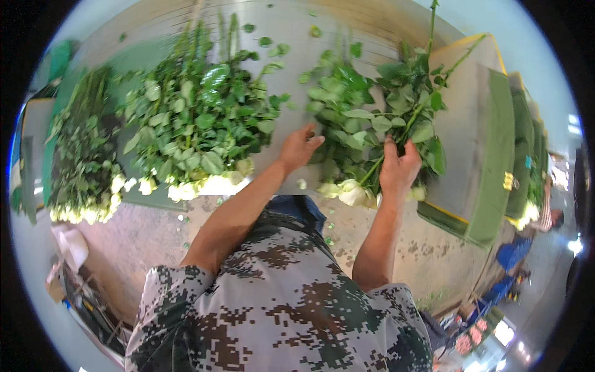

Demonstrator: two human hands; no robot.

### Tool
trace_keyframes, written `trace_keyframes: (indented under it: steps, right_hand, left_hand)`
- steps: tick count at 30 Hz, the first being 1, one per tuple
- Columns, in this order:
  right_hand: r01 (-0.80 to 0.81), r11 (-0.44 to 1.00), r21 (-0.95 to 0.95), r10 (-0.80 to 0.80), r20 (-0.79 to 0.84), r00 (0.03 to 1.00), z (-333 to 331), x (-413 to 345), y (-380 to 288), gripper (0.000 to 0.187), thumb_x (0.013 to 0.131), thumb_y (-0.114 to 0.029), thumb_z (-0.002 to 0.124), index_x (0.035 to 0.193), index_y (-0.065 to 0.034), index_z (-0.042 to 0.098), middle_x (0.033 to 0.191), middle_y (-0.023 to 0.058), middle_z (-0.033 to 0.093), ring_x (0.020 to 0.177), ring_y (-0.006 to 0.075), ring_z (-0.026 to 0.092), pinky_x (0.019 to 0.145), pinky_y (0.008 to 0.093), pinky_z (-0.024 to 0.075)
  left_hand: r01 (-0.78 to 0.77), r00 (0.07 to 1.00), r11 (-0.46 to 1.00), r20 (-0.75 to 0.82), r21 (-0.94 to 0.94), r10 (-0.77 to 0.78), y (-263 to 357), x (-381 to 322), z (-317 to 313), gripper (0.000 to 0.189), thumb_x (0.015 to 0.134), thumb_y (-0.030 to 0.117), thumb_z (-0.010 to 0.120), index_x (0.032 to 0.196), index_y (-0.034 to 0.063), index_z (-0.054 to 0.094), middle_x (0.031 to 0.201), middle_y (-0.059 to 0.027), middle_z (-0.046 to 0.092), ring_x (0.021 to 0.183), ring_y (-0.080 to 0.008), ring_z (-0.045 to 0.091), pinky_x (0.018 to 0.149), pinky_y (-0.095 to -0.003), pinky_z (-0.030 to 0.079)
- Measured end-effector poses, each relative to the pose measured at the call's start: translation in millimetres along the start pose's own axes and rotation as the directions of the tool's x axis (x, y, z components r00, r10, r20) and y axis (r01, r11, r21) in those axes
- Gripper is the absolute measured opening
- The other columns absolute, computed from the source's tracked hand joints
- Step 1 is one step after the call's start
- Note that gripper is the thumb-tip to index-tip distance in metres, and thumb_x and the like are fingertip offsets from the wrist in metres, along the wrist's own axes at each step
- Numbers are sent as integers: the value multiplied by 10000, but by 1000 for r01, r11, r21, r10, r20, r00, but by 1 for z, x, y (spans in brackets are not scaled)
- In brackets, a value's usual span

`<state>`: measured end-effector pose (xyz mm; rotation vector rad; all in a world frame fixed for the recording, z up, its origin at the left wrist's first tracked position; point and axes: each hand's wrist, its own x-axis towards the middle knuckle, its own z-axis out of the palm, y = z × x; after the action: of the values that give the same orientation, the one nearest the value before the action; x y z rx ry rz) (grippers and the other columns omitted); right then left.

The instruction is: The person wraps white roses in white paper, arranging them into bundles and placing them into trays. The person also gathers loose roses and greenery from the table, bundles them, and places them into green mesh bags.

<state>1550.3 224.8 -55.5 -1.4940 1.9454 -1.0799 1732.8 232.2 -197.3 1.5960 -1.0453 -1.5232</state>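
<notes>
My right hand (399, 167) grips the stem of a white rose (353, 192), whose bloom points down towards me and whose stem slants up to the right. That stem lies over a pile of leafy rose stems (341, 107) on the table. My left hand (300, 148) is raised beside the left edge of this pile, its fingers apart and nothing in them. Farther left lies a larger pile of white roses (186, 125), blooms at the near table edge. At the far left is another bunch of white roses (86, 149).
Loose leaves (265, 42) lie scattered on the table (293, 65). Grey panels with yellow edges and green covers (492, 158) stand at the right, with more roses beyond. A person in striped clothing (545, 209) is at the far right. Blue objects (513, 253) are at the lower right.
</notes>
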Motion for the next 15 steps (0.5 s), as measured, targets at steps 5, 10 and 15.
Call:
trace_keyframes:
  steps: [5,10,15]
  right_hand:
    - [-119,976,182,60,303,951,77,-27,20,212,848,-96,621,1028,15,599,870,151,657,750,232,594,715,356,461]
    - [-116,988,99,69,383,921,118,-41,40,293,855,-174,656,1045,37,585,640,97,516,601,139,460,585,340,412]
    - [236,970,58,-243,237,941,27,24,-34,343,882,-250,629,1053,40,563,591,198,522,501,280,476,533,371,432]
  left_hand:
    - [-79,923,936,-329,344,199,3,-19,-86,294,871,153,627,1130,18,588,1051,-156,635,993,-283,607,799,-367,496]
    - [107,863,651,-396,751,314,-13,-20,-135,352,817,240,655,1088,39,557,1058,-192,575,1039,-384,524,911,-455,426]
    - [224,902,593,-395,773,176,-60,-20,-159,527,812,277,665,1227,-18,527,1176,-227,587,1079,-396,557,943,-446,440]
